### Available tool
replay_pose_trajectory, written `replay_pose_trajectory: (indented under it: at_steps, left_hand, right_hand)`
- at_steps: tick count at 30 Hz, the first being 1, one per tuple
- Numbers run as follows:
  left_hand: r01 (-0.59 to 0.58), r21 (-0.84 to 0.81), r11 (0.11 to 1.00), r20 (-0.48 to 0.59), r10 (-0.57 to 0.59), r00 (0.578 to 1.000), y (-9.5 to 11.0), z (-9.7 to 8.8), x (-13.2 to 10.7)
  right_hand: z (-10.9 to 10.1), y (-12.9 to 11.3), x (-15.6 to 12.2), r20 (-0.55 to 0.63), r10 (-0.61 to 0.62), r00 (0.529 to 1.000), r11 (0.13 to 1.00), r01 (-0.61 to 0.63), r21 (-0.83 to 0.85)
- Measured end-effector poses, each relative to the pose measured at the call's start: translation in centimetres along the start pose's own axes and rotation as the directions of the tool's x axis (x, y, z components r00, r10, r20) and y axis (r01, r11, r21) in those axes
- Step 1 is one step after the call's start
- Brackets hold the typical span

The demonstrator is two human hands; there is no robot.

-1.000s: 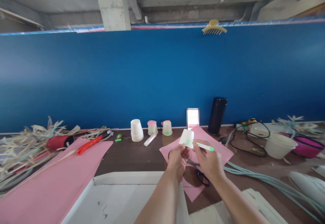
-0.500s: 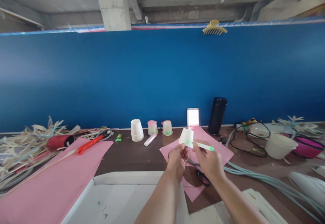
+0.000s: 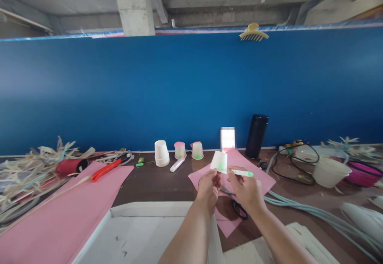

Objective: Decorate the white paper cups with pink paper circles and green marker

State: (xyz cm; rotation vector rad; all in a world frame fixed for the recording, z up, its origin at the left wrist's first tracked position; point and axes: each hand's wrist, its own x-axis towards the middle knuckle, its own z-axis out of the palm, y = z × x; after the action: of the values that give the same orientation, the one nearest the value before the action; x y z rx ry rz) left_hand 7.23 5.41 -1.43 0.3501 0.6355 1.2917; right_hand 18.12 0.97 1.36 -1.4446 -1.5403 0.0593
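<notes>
Over pink paper (image 3: 243, 162), the left hand (image 3: 208, 186) pinches a paper cup (image 3: 218, 160), the right hand (image 3: 247, 190) a green-ended marker (image 3: 243, 173). Pressing hard might dent the cup (it looks thin).

Left hand (image 3: 208, 188) and right hand (image 3: 248, 192): bare. Left forearm (image 3: 190, 232) and right forearm (image 3: 277, 230): bare along the visible length, tapering toward the hands.

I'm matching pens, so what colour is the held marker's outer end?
The outer end is green; see head view.
</notes>
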Motion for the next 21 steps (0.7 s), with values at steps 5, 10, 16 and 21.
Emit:
replay_pose_trajectory:
  at_steps: [5, 10, 16, 21]
  left_hand:
    - [0.003, 0.000, 1.000, -0.005, -0.003, 1.000, 0.14, 0.17, -0.13]
    - [0.020, 0.022, 1.000, -0.013, -0.020, 1.000, 0.05, 0.02, -0.18]
    - [-0.005, 0.025, 1.000, 0.020, 0.005, 1.000, -0.07, -0.03, -0.23]
    - [0.001, 0.013, 1.000, -0.001, -0.001, 1.000, -0.06, -0.07, -0.05]
  right_hand:
    - [-0.01, -0.33, -0.08, 0.033, 0.018, 0.999, 1.000, -0.018, -0.017]
    - [0.26, 0.03, -0.01, -0.040, 0.005, 0.999, 0.998, -0.002, 0.066]
    - [0.42, 0.47, 0.18, -0.099, -0.006, 0.995, 0.995, 0.016, 0.103]
    - [0.36, 0.44, 0.08, -0.060, -0.008, 0.998, 0.997, 0.012, 0.073]
